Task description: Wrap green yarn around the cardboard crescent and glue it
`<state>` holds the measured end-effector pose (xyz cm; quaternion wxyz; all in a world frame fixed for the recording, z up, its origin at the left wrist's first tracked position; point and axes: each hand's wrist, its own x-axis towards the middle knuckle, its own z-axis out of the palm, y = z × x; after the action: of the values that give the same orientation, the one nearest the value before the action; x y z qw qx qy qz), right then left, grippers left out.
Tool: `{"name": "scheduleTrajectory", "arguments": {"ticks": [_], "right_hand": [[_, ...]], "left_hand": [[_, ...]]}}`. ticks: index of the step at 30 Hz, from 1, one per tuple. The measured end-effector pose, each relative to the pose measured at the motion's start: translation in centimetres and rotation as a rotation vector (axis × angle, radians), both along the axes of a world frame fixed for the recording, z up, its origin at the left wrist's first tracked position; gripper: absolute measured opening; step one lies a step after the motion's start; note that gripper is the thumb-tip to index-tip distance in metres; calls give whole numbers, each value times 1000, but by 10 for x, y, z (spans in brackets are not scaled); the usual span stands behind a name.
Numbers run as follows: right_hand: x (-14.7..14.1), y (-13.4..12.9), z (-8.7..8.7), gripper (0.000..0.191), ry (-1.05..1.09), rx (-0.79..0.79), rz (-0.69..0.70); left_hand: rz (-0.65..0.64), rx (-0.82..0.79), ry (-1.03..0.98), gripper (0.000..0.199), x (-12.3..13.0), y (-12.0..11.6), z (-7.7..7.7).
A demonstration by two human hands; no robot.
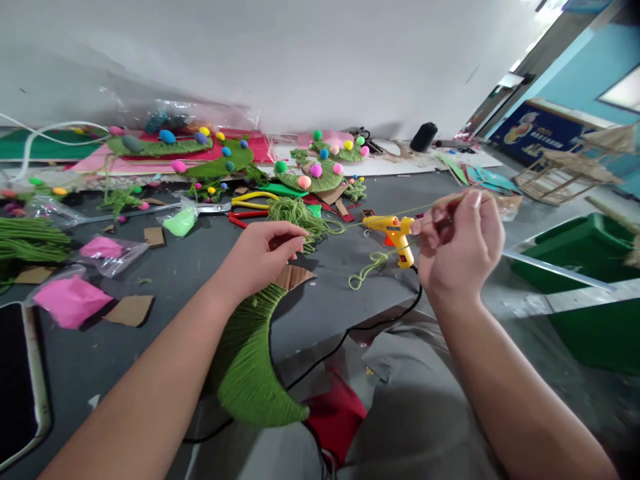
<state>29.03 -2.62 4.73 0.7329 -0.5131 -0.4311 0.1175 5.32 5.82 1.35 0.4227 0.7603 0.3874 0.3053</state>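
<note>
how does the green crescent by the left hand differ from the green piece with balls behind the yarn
The decorated piece bears several coloured balls; the crescent shows none. The crescent's lower tip is over the lap; the decorated piece lies further back, on the table. The crescent looks larger, the decorated piece smaller, in this view. Both are green and curved.

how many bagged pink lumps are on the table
2: the larger pink lump lies left of a cardboard scrap; the smaller pink lump lies just beyond. Others may be hidden.
</note>
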Motion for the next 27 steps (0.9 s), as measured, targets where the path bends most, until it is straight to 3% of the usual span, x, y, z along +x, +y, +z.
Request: {"name": "scheduleTrajectory", "arguments": {"ticks": [4,7,9,12,13,14,17,22,27], "right_hand": [[2,0,-1,21,-5,-46,-20],[8,-1,-4,22,-139,-127,34],[11,-4,-6,25,-366,-307,161],[9,-6,-8,16,-757,-621,468],[6,-6,-10,10,-838,-650,541],[1,-6,-11,17,-877,-623,573],[-18,-2,-16,44,-762,-456,518],[-46,13,-19,27,-435,-412,554],[-49,27,-19,22,-453,-470,551]], "left_hand": [[65,-6,-40,24,-1,3,-1],[63,-60,-126,23,-1,3,-2],[80,-80,-179,23,0,2,-1],[110,-75,-208,23,1,-1,2],[111,-64,-199,23,1,-2,3],[107,-48,-184,24,2,-3,5],[59,-8,-134,25,3,-6,9],[-32,-2,-120,23,4,-11,12],[181,29,-217,24,2,-10,13]]}}
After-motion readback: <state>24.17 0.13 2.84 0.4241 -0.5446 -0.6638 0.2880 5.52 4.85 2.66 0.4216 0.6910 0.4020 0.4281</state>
